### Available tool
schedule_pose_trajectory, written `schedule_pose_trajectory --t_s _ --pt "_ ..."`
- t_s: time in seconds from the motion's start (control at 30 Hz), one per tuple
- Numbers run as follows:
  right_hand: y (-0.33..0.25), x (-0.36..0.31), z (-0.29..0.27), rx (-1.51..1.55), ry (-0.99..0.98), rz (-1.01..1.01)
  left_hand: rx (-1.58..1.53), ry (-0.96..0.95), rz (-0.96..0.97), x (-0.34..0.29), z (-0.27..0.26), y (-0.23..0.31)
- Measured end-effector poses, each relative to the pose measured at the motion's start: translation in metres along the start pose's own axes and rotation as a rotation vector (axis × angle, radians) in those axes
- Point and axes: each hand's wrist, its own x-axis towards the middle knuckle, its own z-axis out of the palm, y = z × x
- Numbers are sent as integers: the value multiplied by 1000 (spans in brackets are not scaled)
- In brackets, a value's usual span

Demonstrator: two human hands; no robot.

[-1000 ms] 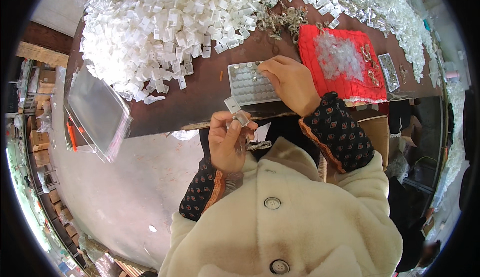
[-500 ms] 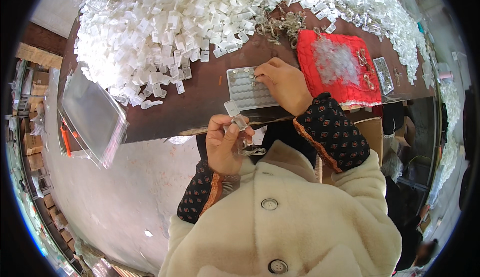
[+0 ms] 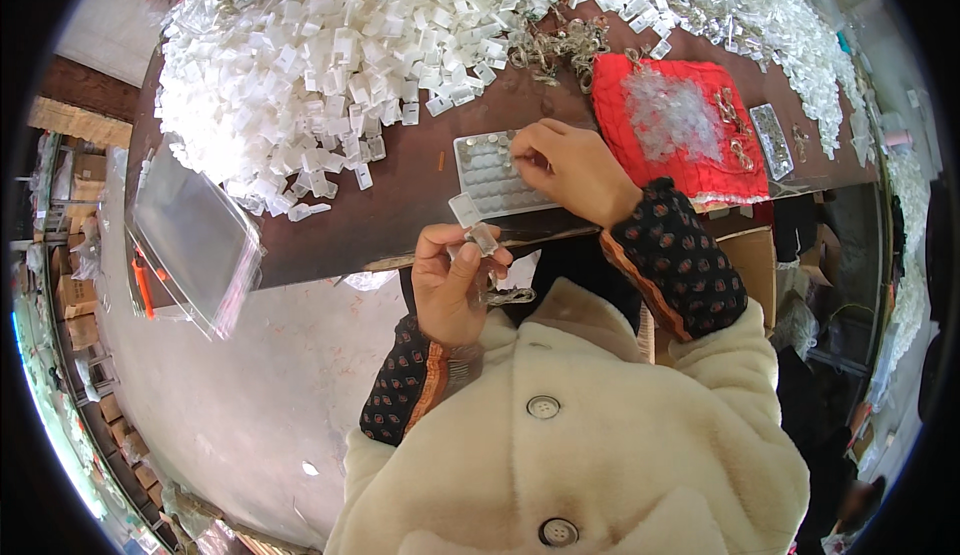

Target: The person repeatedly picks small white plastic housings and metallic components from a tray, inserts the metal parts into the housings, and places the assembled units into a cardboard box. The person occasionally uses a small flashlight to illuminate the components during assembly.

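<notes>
My left hand [image 3: 450, 293] is closed round a small clear plastic case [image 3: 483, 240] with its lid [image 3: 464, 209] flipped up, just in front of the table's edge. A thin looped cord [image 3: 512, 296] hangs out below those fingers. On the table lies a pale tray [image 3: 488, 191] with rows of round pockets; a few small round metal discs [image 3: 492, 141] sit in its far rows. Over the tray's right side, my right hand [image 3: 578, 173] has its fingers curled in, thumb near fingertips. Whatever is between them is hidden.
A big heap of clear plastic cases [image 3: 330, 65] covers the back of the table. To the right are a red cloth [image 3: 715, 170] with clear bits, a small clear box [image 3: 771, 143] and a tangle of cords [image 3: 560, 50]. Clear plastic sheets [image 3: 195, 220] overhang the left edge.
My right hand has shifted slightly right and nearer, its fingertips drawing back from the discs in the tray. My left hand still holds the case almost in place. The view has moved slightly.
</notes>
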Motion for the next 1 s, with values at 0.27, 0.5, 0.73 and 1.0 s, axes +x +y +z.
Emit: schedule_pose_trajectory --t_s 0.27,0.5,0.73,1.0 --pt "-62 -30 -16 38 -27 -205 46 -136 123 3 6 1" --pt "-72 -39 -15 98 -7 -207 102 -116 111 -3 7 6" --pt "-67 -46 -6 362 42 -45 -44 -114 31 0 3 4" --pt "-61 -49 4 295 155 -115 -74 -137 -4 -2 5 3"
